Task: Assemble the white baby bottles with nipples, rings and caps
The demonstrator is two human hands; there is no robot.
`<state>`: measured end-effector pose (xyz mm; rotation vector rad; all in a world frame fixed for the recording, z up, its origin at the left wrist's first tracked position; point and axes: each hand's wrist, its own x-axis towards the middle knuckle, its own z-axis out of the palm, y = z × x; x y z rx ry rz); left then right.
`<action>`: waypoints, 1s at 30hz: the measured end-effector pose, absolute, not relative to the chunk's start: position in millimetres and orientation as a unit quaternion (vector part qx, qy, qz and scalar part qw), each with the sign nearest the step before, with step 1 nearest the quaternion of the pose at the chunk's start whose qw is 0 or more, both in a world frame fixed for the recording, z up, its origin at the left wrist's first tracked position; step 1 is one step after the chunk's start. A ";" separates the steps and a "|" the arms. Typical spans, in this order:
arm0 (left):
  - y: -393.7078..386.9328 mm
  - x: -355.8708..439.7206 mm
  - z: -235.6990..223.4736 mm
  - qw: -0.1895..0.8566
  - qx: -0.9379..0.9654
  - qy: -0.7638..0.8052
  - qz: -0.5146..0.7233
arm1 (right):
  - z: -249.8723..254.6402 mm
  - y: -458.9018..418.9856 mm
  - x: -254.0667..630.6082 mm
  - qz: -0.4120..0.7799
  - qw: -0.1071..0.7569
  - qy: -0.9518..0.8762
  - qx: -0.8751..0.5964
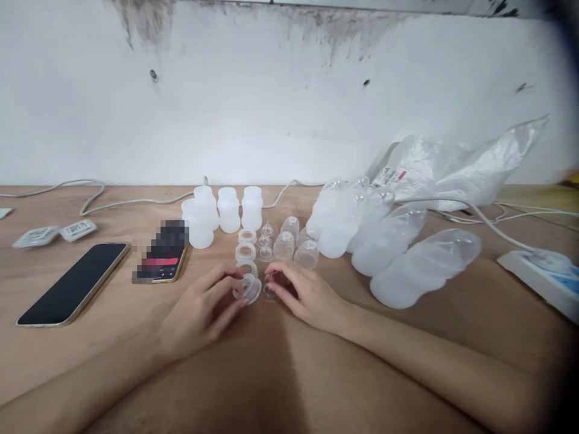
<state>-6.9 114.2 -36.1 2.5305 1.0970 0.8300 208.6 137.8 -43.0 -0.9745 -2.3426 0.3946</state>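
Between the thumb and fingers of my left hand [210, 301] is a translucent bottle collar ring [252, 289], tilted on its edge just above the table. My right hand [307, 292] pinches a clear bottle nipple [270, 293] close beside it. Behind the held ring, more collar rings [246, 252] lie in a column. Several clear nipples [265, 242] stand in a line to their right. Clear domed caps [284, 246] sit right of the nipples. White bottle bodies [228, 210] stand behind the rings, and capped bottles [418, 271] lie or lean at the right.
A dark phone [75, 283] and a second phone [165, 253] lie at the left, with small wrapped packets [78, 229] behind. A clear plastic bag [452, 169] rests against the wall at the back right. A power strip [540, 274] and grey cables [456, 202] occupy the right side.
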 end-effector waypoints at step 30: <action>130.5 15.3 -39.0 0.498 0.615 0.361 0.494 | -44.3 129.8 212.6 0.162 0.397 -0.847 -0.315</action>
